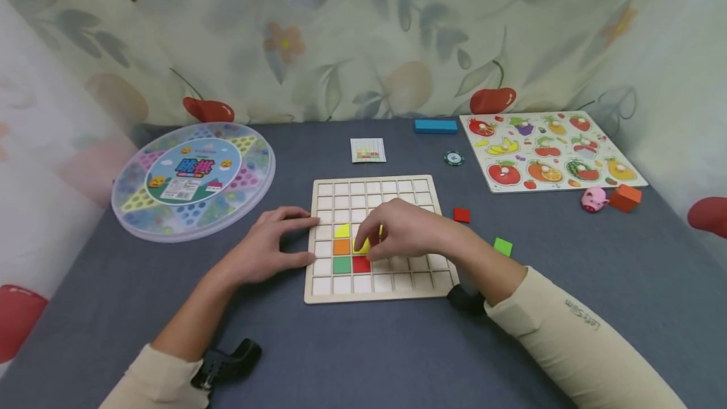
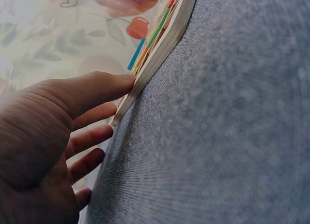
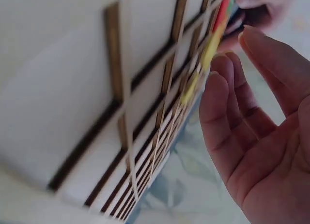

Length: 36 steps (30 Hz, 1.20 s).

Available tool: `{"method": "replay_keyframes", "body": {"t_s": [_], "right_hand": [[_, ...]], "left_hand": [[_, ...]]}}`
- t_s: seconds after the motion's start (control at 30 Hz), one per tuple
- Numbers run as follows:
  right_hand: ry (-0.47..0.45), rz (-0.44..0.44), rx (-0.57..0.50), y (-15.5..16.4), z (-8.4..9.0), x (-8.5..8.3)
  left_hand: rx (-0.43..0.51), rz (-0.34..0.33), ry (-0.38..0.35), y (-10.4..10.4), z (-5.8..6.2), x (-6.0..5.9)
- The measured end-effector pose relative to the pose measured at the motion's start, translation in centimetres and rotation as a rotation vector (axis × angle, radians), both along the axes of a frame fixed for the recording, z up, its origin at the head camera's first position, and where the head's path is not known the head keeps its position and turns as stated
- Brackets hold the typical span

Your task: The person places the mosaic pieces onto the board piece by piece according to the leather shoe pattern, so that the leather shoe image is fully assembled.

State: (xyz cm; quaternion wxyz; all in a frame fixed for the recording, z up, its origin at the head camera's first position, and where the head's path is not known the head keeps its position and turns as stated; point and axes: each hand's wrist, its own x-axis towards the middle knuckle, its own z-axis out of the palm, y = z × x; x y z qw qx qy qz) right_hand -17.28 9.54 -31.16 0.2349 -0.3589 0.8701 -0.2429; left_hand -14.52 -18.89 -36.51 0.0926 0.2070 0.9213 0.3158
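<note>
A wooden grid board [image 1: 380, 298] lies on the table under both hands. My left hand [image 1: 264, 245] rests at its left edge, thumb and fingers spread against the rim. Over the middle of the grid, my right hand [image 1: 400, 229] has bent fingers around a yellow piece [image 1: 361, 247], fingertips close to it; in the right wrist view thumb and fingers stand apart. Left of that piece sits an orange square [image 1: 341, 247], with another yellow piece [image 1: 342, 231] above the orange one. A green square [image 1: 341, 265] and a red square [image 1: 360, 264] fill cells below. More yellow shows behind the right fingers.
A small pattern card [image 1: 368, 150] lies beyond the board. Right of it are a blue block [image 1: 435, 126], a round chip [image 1: 454, 158], a loose red square [image 1: 462, 214] and a light green square [image 1: 503, 246]. A fruit puzzle board [image 1: 545, 188], pig figure [image 1: 594, 199], orange cube [image 1: 625, 197] and round game box [image 1: 261, 188] flank them.
</note>
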Motion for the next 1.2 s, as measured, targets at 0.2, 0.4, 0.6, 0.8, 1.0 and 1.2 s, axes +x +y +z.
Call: {"method": "replay_keyframes", "body": {"t_s": [0.2, 0.4, 0.6, 0.8, 1.0, 1.2], "right_hand": [[-0.048, -0.079, -0.041, 2.9, 0.7, 0.0], [-0.083, -0.124, -0.049, 6.1, 1.1, 0.1], [-0.131, -0.128, -0.057, 9.2, 1.2, 0.3], [-0.18, -0.118, -0.069, 12.2, 1.3, 1.0], [-0.217, -0.134, -0.021, 15.2, 1.1, 1.6], [-0.227, -0.183, 0.032, 17.9, 0.6, 2.2]], "left_hand": [[0.007, -0.007, 0.014, 0.0, 0.0, 0.0], [0.007, -0.009, 0.009, 0.1, 0.1, 0.1], [0.008, -0.011, 0.012, 0.1, 0.2, 0.0], [0.0, -0.013, 0.005, 0.1, 0.2, 0.0], [0.004, -0.008, 0.0, 0.1, 0.0, 0.1], [0.011, -0.011, -0.006, 0.0, 0.1, 0.1]]}}
